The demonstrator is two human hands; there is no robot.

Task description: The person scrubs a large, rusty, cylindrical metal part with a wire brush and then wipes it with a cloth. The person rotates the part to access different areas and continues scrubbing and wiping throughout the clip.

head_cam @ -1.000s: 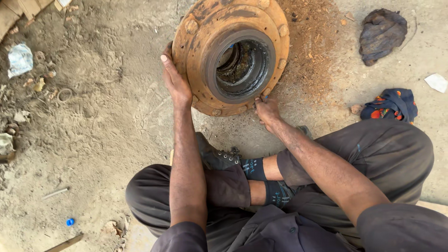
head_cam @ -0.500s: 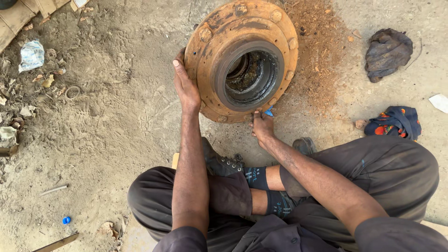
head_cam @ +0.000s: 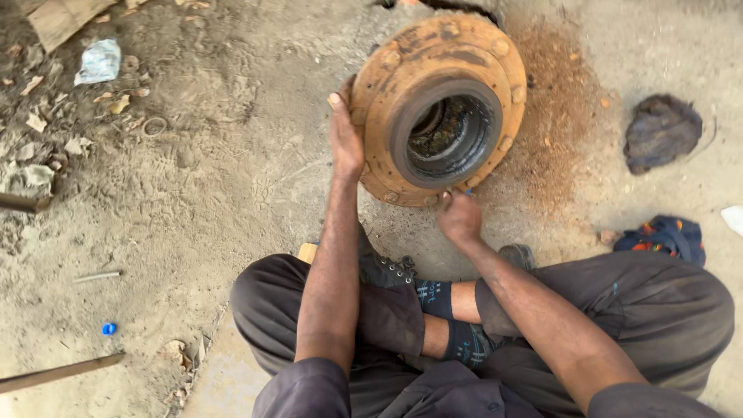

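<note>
A large rusty orange wheel hub (head_cam: 433, 66) with a dark grey inner ring and bolt heads round its flange stands tilted on the sandy ground in front of me. My left hand (head_cam: 345, 139) lies flat against the hub's left rim and steadies it. Lower down, my right hand (head_cam: 459, 217) is closed at the hub's bottom edge, with a small blue object just showing at the fingertips; what it is I cannot tell. I sit cross-legged in dark grey trousers, dark socks and black shoes.
Orange rust dust (head_cam: 561, 124) covers the ground right of the hub. A dark rag (head_cam: 660, 131) and a blue-and-red cloth bundle (head_cam: 665, 236) lie at the right. Scraps, a crumpled white wrapper (head_cam: 99, 62), a blue cap (head_cam: 109, 328) and a wooden stick (head_cam: 54, 374) litter the left.
The view has shifted, so the hub now sits further right in the frame. My right hand has moved slightly up against the hub's lower edge. My left hand stays on the left rim.
</note>
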